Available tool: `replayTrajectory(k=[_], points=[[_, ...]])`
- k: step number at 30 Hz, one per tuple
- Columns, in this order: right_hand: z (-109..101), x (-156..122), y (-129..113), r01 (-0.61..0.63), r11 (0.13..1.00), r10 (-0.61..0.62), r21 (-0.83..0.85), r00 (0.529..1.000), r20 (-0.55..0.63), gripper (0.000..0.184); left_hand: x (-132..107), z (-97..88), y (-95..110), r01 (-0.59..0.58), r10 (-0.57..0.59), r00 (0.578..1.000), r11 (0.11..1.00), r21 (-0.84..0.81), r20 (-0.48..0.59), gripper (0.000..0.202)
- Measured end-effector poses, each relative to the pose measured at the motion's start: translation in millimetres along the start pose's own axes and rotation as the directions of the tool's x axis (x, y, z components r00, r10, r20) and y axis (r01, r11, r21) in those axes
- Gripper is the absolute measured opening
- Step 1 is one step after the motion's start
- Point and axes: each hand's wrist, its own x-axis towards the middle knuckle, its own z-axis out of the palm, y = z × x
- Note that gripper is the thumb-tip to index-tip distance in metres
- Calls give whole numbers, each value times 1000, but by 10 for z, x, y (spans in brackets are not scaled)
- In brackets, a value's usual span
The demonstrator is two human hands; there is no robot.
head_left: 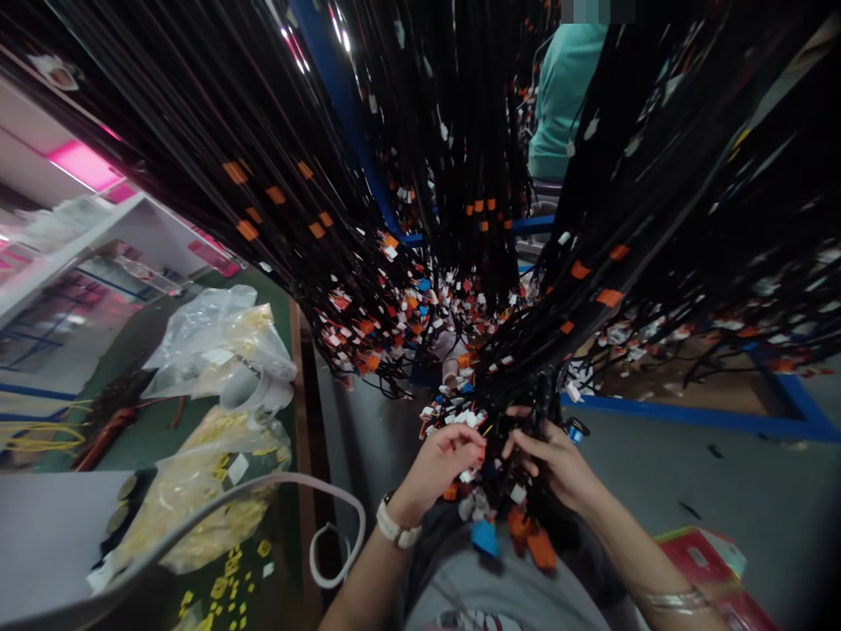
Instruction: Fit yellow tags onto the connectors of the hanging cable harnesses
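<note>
- L hand: thumb + fingertips drawn nearly tog. at L side of blk cable bundle; can't tell what, if anything, is pinched.
- R hand: fingers parted, partly in among bundle's cables, some hidden; can't tell if gripping.
- Bundle: slopes down from upper R, lower end betw. hands, over wearer's lap.
- White connectors: bundle's L side, by L hand.
- Blue connector + orange connector: below bundle, nr lap.
- White watch: L wrist, lower L of bundle.
- Bag of yellow pcs: on green tabletop, well L of bundle.
- Blue frame: R of bundle.
- Person in teal top: beyond bundle.
</note>
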Motion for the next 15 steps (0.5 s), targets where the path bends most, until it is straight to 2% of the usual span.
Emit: replayTrajectory(k=[3,6,8,10,12,15], points=[[-39,7,68,31,1000,-32,-5,995,-97,38,42,-26,38,-6,8,999,998,65,-42,27],[-125,-1,147,90,975,-137,-201,962,-235,39,63,-48,79,-5,7,1000,999,46,-27,27],[-171,-29,196,127,902,-260,-413,923,-284,42,61,-68,105,-6,6,999,1000,11,-40,26],[-187,-70,237,99,796,-346,-598,884,-314,51,50,-103,122,-19,15,996,999,-44,-87,25],[-177,-110,268,34,704,-383,-709,859,-339,63,34,-155,118,-43,30,988,996,-81,-153,24],[-161,-149,284,61,555,-503,-829,819,-277,67,3,-247,42,-68,59,966,997,-29,-250,20]])
